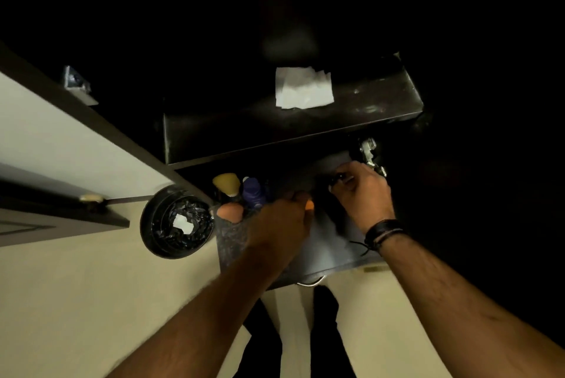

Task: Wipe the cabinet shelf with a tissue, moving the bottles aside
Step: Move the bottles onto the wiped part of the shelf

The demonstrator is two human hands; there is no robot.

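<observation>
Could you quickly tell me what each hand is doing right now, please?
Left hand: gripping an orange-capped bottle.
Right hand: curled round a dark object, unidentifiable.

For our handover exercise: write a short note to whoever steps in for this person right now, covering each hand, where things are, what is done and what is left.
Left hand: down in the lower shelf, gripping an orange-topped bottle.
Right hand: curled round a dark bottle further right.
Tissue: lying loose on the upper shelf, in neither hand.
Yellow-capped and purple bottles stand at the lower shelf's left.
Done: cannot tell.
Left: shift bottles aside, fetch tissue, wipe.
</observation>
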